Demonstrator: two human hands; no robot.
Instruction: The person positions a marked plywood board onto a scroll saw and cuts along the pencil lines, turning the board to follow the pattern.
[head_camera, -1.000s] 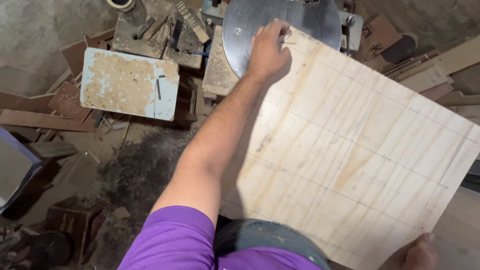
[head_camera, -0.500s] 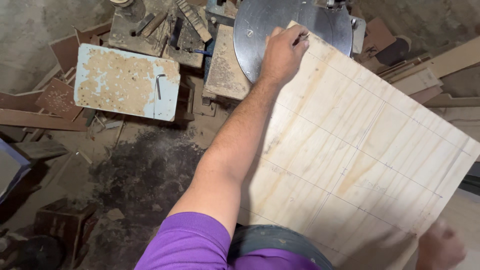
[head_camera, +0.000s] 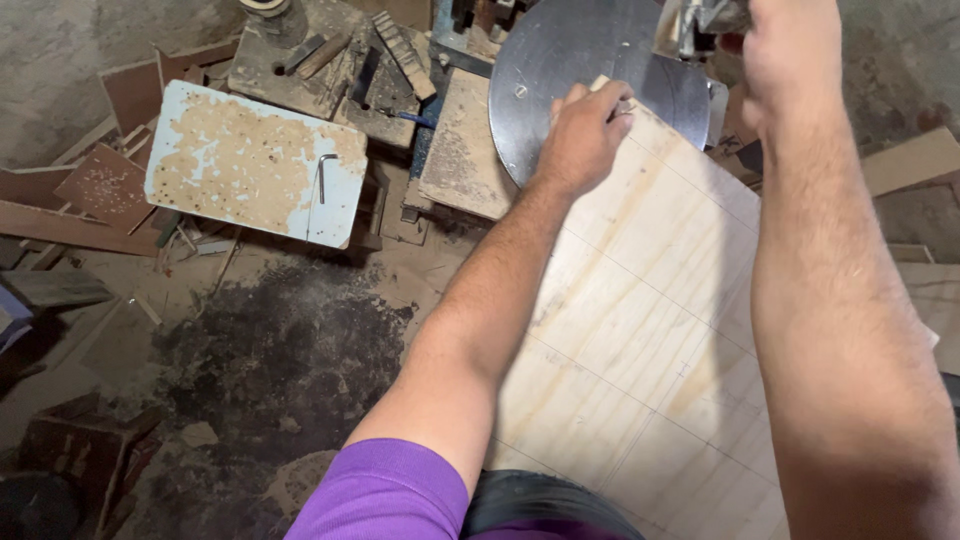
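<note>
A large pale plywood sheet (head_camera: 650, 330) with pencilled grid lines lies slanted across the lower right. Its far corner rests on a round grey metal saw table (head_camera: 560, 70). My left hand (head_camera: 585, 125) grips that far corner, fingers curled over the edge. My right hand (head_camera: 790, 50) is raised at the top right, above the sheet. Its fingers are curled against a metal fitting (head_camera: 700, 20) of the machine over the round table. The top edge of the view cuts off part of that hand and the fitting.
A worn light-blue board (head_camera: 255, 165) with a hex key (head_camera: 322, 175) on it lies to the left. Wood scraps and offcuts (head_camera: 90, 190) and dark sawdust (head_camera: 280, 340) cover the floor. A cluttered block with tools (head_camera: 330, 60) stands behind the board.
My right hand has left the sheet's near edge and risen to the metal fitting at the top right. My left hand keeps its hold on the far corner.
</note>
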